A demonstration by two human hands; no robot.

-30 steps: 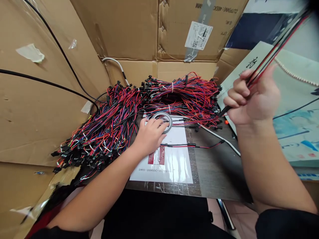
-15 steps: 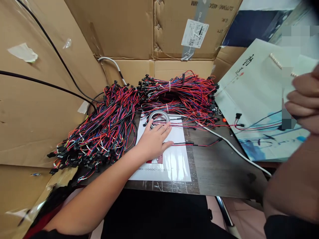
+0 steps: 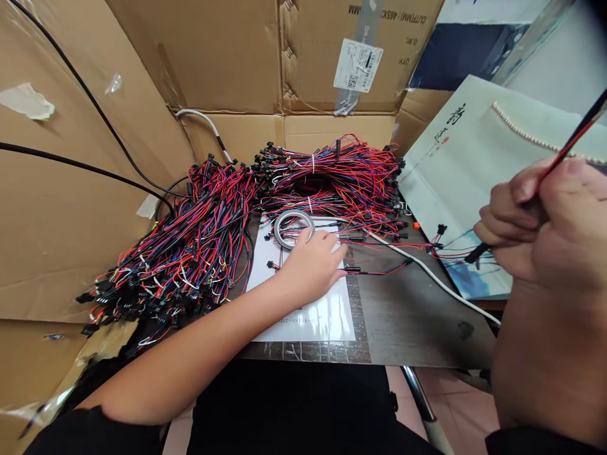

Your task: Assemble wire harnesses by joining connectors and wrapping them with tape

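My left hand (image 3: 315, 264) lies palm down over a white printed sheet (image 3: 334, 322), fingers spread and slightly bent across thin wires. Just beyond its fingertips is a grey ring-shaped roll (image 3: 278, 230) that looks like tape. A red and black wire harness (image 3: 379, 272) runs out to the right from under that hand. Raised at the right, my right hand (image 3: 545, 221) is closed around a bundle of red and black wires (image 3: 576, 140). A black sleeved end sticks out below the fist, while the bundle's upper part leaves the picture.
Large heaps of red and black wire harnesses (image 3: 175, 253) cover the table's left and back. Cardboard (image 3: 227, 57) walls the back and left. A white cable (image 3: 436, 278) crosses the tabletop (image 3: 417, 322). At right stands a pale paper bag (image 3: 441, 170).
My right hand has come in from the right edge, showing the wires in its fist. My left hand has slid slightly right, off the grey roll. The camera view has shifted a little.
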